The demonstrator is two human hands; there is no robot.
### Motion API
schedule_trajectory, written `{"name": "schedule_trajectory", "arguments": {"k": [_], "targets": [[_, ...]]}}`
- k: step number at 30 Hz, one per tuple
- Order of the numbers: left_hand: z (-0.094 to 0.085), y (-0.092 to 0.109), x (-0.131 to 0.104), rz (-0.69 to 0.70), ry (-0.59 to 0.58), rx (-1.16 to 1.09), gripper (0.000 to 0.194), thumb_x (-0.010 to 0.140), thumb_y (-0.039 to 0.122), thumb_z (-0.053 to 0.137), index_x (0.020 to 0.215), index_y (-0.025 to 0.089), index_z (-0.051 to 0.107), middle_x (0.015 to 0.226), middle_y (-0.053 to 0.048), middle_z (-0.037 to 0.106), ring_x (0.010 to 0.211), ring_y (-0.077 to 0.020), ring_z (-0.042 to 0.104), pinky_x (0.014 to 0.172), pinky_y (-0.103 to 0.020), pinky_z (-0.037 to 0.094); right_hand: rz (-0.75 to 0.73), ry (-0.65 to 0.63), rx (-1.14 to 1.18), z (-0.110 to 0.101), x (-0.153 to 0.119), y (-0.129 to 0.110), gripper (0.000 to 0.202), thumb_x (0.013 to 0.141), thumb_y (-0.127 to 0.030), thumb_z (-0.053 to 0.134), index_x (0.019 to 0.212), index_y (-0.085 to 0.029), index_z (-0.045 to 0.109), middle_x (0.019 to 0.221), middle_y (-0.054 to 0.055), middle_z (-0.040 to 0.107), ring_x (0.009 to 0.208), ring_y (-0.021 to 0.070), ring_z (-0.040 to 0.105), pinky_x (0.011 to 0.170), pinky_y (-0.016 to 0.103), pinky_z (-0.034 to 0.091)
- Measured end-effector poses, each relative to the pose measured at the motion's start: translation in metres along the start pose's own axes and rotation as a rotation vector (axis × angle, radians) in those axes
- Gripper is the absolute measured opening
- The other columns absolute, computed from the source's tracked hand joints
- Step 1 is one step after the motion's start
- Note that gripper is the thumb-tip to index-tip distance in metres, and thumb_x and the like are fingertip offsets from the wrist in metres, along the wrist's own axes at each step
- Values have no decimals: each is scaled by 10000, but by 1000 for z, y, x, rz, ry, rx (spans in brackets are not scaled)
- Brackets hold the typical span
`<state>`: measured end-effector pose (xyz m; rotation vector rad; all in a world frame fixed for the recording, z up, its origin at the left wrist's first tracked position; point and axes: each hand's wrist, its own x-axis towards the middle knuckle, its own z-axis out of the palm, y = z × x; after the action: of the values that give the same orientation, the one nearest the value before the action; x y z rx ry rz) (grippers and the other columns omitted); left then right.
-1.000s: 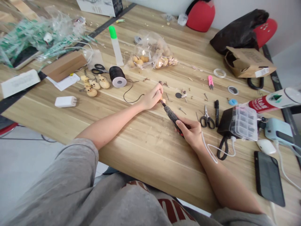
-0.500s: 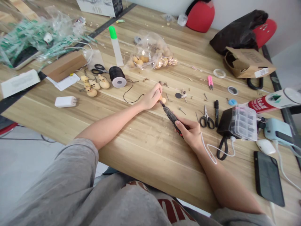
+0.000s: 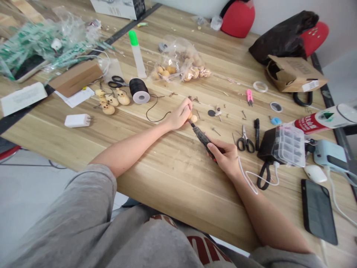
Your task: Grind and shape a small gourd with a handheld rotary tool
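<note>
My left hand is closed on a small tan gourd, most of which its fingers hide. The gourd's rounded end shows just right of the fingers. My right hand grips a dark rotary tool like a pen. The tool's tip points up and left, at or against the gourd; exact contact is too small to tell. Loose metal bits lie around, with a black disc just right of the left hand. Several small finished-looking gourds with strings and drawn marks sit to the left.
A black cord spool stands beyond my left forearm, near a clear bag of gourds. Scissors, a black marker and a compartment box lie right of the tool. A white cable loops by my right wrist; a phone lies further right.
A little more of the gourd shows beside my left fingers. Both hands otherwise stay in place, with the rotary tool still held at the gourd.
</note>
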<state>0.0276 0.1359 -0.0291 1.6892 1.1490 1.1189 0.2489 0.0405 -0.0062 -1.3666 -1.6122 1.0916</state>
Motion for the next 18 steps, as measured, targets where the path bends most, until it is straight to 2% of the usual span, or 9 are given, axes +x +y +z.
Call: {"name": "schedule_trajectory", "arguments": {"k": [3,12,18], "targets": [[0,0,0,28,-5,27,249,1041,410,301,877,243,388,602,55,390,505,-118,432,553,-280,390,-7,-2,1,0,0,0,385,792,-483,674,921,-147,811,548,8,624,469,138,539,481,265,472],[1,-2,1,-34,11,-29,294,1026,485,311,886,243,401,661,40,378,481,-111,462,494,-271,378,17,-8,15,1,1,4,392,776,-492,699,918,-141,800,604,14,657,487,145,574,488,268,469],[2,-3,3,-73,12,-96,336,1012,542,320,872,243,384,698,23,369,495,-107,430,430,-243,319,27,-14,12,0,1,2,379,785,-487,687,923,-153,801,563,-6,625,473,139,556,481,265,476]]}}
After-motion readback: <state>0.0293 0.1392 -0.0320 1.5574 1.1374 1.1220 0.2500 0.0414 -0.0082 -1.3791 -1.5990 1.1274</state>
